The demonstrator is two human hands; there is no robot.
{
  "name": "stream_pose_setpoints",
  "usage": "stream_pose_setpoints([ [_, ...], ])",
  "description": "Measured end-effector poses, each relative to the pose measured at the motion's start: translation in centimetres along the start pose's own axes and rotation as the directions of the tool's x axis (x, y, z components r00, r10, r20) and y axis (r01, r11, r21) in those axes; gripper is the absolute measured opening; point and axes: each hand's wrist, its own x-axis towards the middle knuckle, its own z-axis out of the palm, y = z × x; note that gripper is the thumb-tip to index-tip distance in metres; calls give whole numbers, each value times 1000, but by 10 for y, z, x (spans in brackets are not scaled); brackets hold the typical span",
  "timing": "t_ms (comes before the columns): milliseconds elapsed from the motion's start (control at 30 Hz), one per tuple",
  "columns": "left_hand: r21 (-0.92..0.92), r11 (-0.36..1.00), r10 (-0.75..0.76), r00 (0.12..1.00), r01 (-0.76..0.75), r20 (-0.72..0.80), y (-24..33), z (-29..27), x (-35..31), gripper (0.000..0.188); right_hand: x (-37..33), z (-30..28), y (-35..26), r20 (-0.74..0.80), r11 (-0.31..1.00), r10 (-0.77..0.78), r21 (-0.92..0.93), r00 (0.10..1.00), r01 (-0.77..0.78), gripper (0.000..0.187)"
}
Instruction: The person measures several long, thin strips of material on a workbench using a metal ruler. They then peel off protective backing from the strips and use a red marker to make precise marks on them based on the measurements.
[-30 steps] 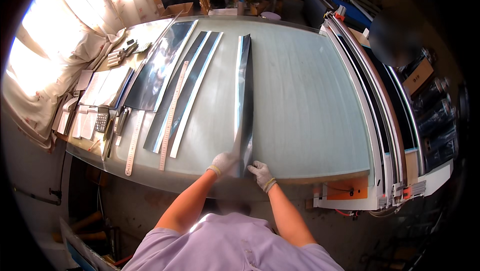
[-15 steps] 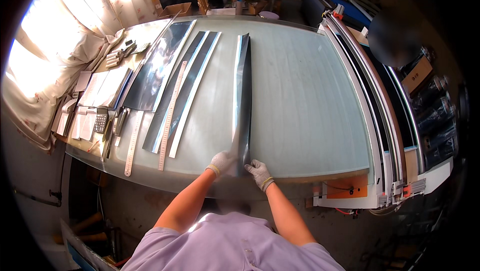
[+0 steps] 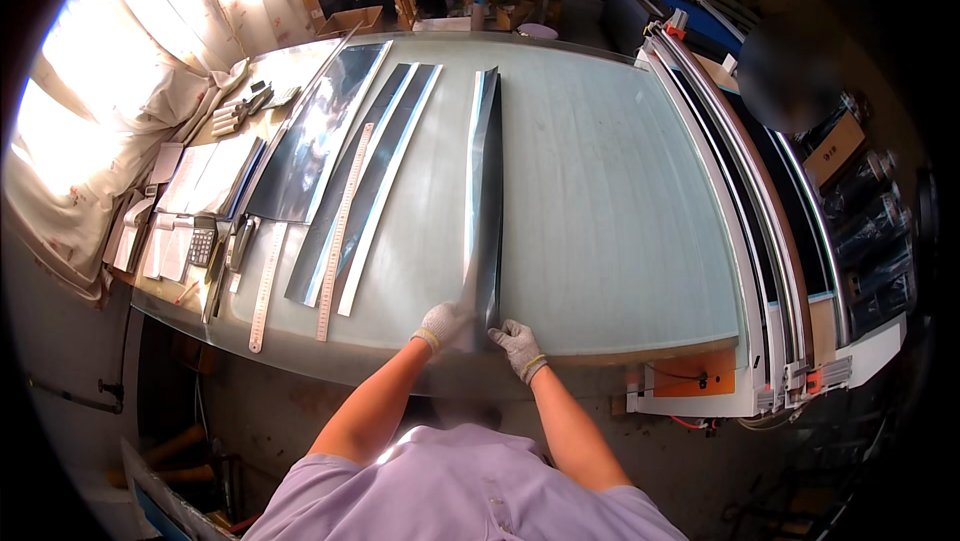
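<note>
Dark strip (image 3: 491,201), one only, touches two gloved hands (image 3: 520,347); two rulers (image 3: 347,231) lie left.

Long pale ruler (image 3: 346,231) and second ruler (image 3: 268,286), to its left: both are bearing graduation marks, any figures being too small to read. Calculator (image 3: 203,241): keys are showing, their legends remaining illegible. Brown carton (image 3: 838,147), far right: its side is carrying small dark printed marks, also illegible.
</note>
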Motion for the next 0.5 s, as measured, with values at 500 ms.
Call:
stream_pose_setpoints([
  [500, 61, 997, -42, 999, 42, -6, -15, 8, 11, 41, 2, 2, 11, -37, 997, -68, 31, 997, 70, 56],
])
